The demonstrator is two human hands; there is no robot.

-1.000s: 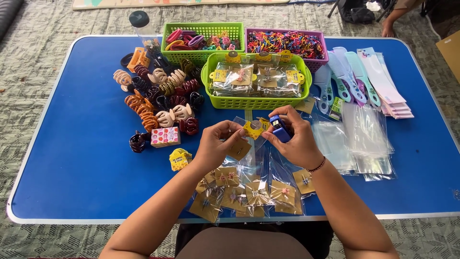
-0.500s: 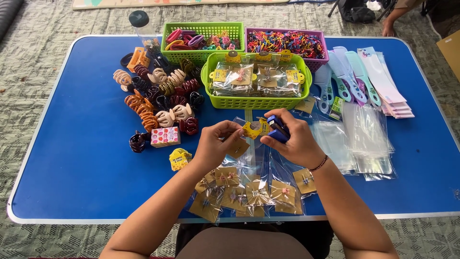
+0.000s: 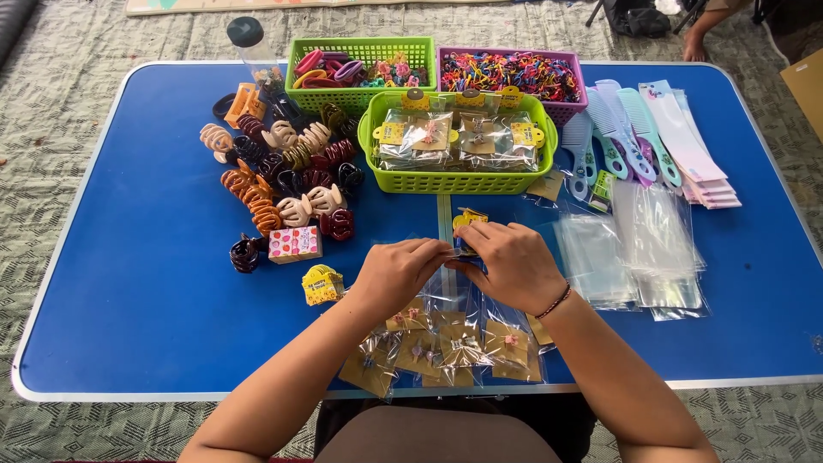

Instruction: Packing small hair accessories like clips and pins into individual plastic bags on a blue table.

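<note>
Both hands lowered, pinching clear yellow-topped packet (image 3: pixel 467 230); blue item gone.

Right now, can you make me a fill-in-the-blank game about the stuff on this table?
1. The table top is coloured ____.
2. The left hand and the right hand together pinch a small clear ____ with a yellow card.
3. The lime green basket stands in front of a purple basket full of colourful hair ____.
4. The combs lie on the person's ____ side.

Missing words: blue; packet; ties; right
</note>
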